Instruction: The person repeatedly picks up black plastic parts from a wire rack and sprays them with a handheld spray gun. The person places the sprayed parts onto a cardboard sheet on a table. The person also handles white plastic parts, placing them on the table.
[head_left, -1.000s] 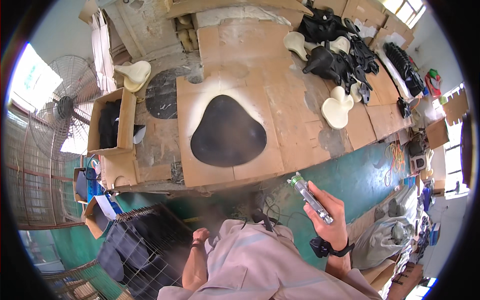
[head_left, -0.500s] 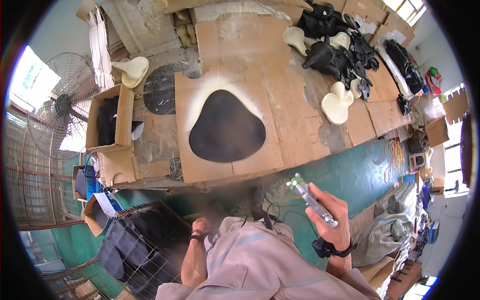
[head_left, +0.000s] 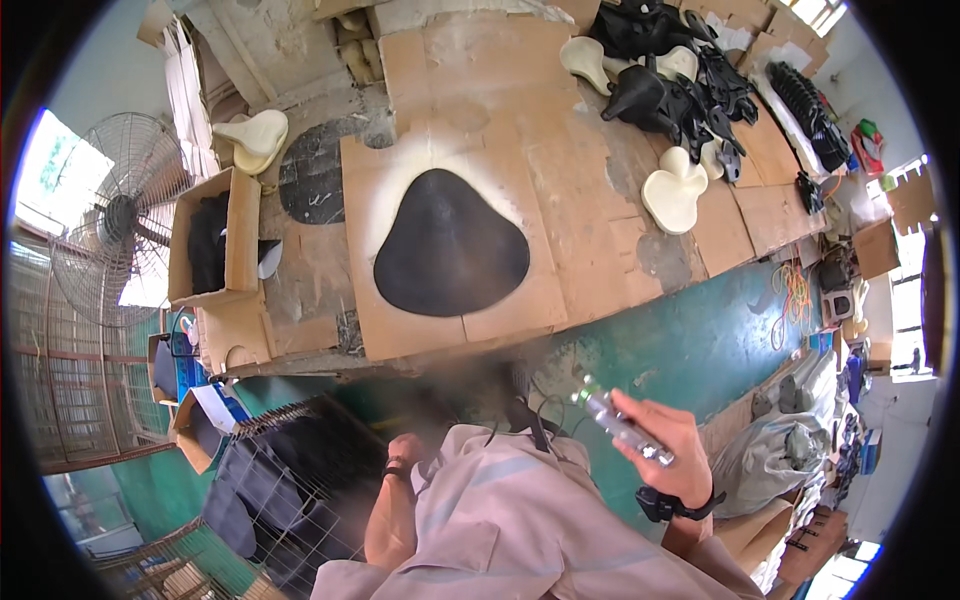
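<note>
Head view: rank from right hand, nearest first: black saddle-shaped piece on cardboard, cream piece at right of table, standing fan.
From the right hand:
1. Black saddle-shaped piece, up-left, on the table's middle cardboard.
2. Cream piece, straight up, table's right side.
3. Standing fan, far left.

The left hand [head_left: 405, 452] at about 7 o'clock is smeared by a grey haze, so its fingers and whatever they touch cannot be told. The same haze blurs the table's near edge [head_left: 450, 355]. The right hand [head_left: 672, 448] at 5 o'clock covers the rear of the metal spray gun [head_left: 620, 425]. The fan [head_left: 105, 235] at 9 o'clock is cut by the dark rim. The wire basket's [head_left: 290, 490] contents are too dark to tell.
</note>
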